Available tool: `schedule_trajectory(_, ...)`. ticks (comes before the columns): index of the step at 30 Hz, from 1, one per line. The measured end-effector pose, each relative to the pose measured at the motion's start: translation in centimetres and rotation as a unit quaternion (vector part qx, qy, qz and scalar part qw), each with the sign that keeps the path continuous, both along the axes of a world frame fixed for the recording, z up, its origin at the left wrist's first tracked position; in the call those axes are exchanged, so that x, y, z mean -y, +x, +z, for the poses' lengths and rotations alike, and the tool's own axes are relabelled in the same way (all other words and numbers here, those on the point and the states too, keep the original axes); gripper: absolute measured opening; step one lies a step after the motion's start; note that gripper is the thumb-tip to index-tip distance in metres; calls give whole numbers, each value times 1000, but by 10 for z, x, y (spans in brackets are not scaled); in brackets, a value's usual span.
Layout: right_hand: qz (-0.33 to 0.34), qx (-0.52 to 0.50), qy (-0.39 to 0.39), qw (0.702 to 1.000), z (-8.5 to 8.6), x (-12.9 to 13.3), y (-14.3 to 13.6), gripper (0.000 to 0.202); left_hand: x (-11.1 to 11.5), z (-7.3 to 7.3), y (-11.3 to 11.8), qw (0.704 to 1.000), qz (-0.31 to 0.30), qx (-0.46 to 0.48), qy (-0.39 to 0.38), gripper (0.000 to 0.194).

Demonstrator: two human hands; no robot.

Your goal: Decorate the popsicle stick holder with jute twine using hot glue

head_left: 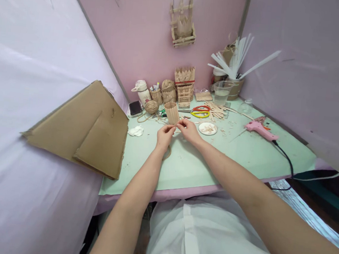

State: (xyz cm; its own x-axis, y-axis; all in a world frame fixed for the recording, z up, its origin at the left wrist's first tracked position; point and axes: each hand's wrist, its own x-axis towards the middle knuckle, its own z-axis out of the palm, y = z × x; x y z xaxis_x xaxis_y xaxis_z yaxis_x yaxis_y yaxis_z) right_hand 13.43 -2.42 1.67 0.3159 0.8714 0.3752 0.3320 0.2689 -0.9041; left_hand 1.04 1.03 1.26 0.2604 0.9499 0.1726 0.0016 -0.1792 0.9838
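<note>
Mint table (pixel 244 158) – pink walls (pixel 130 31), cardboard (pixel 88 131) propped at left.

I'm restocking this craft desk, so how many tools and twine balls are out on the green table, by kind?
Scissors: 2 pairs, one red-handled, one yellow-handled
Glue gun, pink: 1
Twine balls: 2, one by the phone, one at the wall
Total: 5
Both hands, left and right, pinch twine beside a small stick cup.

Two bare arms with no sleeves, left hand (pixel 165 134) and right hand (pixel 189 129) with no rings or gloves, white see-through apron over the lap below the green table (pixel 244 158)
</note>
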Motion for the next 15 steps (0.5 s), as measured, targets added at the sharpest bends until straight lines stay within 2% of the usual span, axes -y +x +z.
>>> schedule_trajectory(8,-6,-5,-26,1000,-3,-2,0,12,-1,0,0,999,-9,39,-36,20)
schedule_trajectory(15,20,-51,-50,997,2,-1,-1,10,0,3,-1,992,-61,85,-72,21)
